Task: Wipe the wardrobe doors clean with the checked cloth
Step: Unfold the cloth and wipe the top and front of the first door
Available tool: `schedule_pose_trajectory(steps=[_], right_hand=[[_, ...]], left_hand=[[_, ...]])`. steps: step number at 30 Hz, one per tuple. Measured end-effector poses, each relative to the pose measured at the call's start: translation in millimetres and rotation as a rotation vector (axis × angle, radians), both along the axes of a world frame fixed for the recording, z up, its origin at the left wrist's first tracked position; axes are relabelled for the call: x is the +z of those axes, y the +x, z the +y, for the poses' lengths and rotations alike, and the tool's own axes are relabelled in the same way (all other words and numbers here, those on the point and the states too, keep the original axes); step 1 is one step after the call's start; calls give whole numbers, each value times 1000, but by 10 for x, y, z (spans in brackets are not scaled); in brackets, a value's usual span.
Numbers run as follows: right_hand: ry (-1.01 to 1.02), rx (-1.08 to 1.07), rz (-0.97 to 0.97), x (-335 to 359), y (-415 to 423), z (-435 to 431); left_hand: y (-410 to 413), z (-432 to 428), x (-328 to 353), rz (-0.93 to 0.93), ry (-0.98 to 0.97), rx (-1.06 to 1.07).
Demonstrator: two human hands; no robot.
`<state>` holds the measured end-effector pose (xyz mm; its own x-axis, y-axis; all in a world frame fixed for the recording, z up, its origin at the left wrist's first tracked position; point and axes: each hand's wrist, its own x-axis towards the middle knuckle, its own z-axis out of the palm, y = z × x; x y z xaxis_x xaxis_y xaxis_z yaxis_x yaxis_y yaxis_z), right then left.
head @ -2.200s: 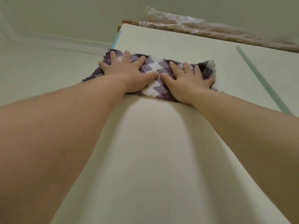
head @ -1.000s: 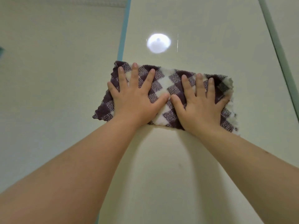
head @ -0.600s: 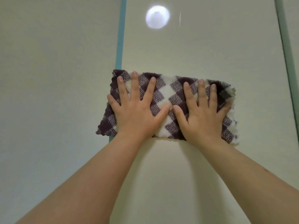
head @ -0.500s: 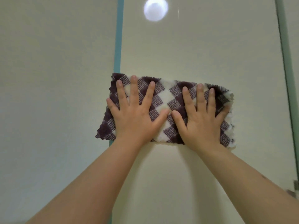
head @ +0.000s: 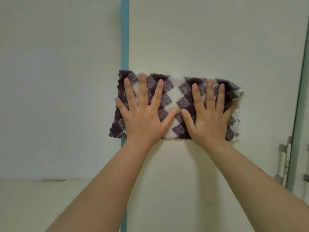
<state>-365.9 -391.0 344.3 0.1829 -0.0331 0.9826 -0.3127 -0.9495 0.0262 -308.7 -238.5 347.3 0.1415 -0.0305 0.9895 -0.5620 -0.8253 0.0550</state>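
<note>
A purple and white checked cloth lies flat against a cream wardrobe door. My left hand presses on the cloth's left half with straight, spread fingers. My right hand presses flat on its right half, thumbs nearly touching. The cloth's left end overlaps the teal edge strip of the door.
A pale wall stands left of the teal strip, with a ledge lower down. At the right edge runs a green vertical strip, with metal door handles beside it.
Both hands have slid the cloth down the door from its top edge. The wardrobe top and the bright reflection have left view, and the handles have come into view.
</note>
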Motion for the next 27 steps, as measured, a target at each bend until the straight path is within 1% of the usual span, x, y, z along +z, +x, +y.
schedule_pose_trajectory(steps=[16,24,27], right_hand=[[-13,-21,18,-742,-5,-47],[10,-5,108,-1171,-79,-33],[24,-2,129,-1256,-94,-31]], left_hand=[[47,-25,-739,-9,5,51],[34,-46,-1278,36,14,56],[29,-44,-1372,56,15,47]])
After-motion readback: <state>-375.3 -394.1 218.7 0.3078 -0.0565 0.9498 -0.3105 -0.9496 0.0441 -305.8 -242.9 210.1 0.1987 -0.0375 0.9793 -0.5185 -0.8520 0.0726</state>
